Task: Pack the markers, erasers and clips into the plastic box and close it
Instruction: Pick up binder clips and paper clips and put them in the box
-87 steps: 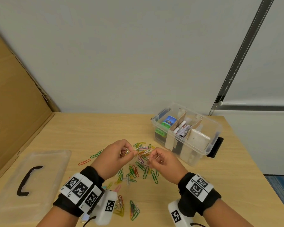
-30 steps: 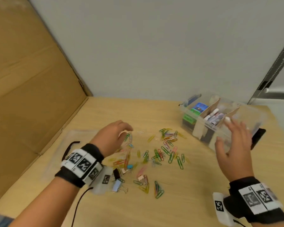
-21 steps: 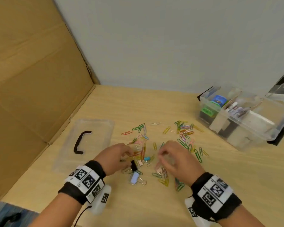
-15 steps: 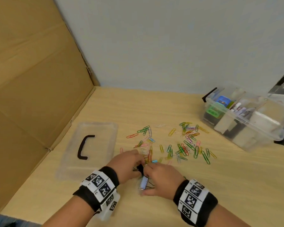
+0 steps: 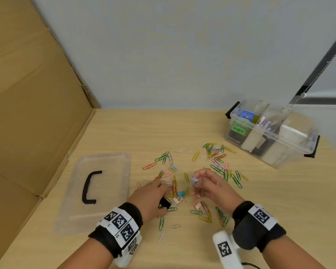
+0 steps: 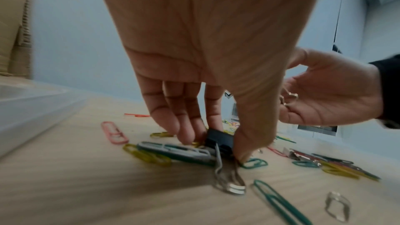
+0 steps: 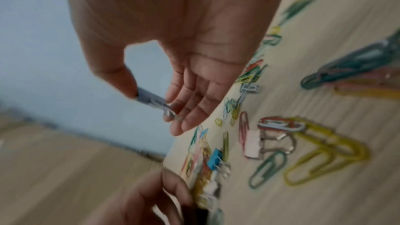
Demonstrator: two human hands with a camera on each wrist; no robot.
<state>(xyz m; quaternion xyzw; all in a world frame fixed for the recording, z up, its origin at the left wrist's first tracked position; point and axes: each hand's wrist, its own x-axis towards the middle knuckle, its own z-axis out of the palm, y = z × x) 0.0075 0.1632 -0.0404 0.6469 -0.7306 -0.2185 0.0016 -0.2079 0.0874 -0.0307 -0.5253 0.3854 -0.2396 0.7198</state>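
Coloured paper clips (image 5: 217,162) lie scattered over the wooden table (image 5: 124,133), with a few small binder clips among them. My left hand (image 5: 153,195) pinches a black binder clip (image 6: 219,139) against the table between thumb and fingers; the same black binder clip (image 5: 164,203) shows under the palm in the head view. My right hand (image 5: 206,183) is raised a little and pinches a pale blue binder clip (image 7: 149,99) between thumb and fingers; the pale blue binder clip (image 5: 194,179) shows at its fingertips. The clear plastic box (image 5: 291,150) stands open at the back right, with erasers and markers in its compartments.
The box's clear lid (image 5: 113,191) with a black handle lies flat at the left. A cardboard wall (image 5: 27,113) rises along the table's left side. A blue binder clip (image 5: 180,194) and pink ones (image 7: 252,145) lie between my hands.
My right hand came back from the box to the clips, took the pale blue binder clip and lifted it. My left hand settled on the black binder clip. The view shifted left.
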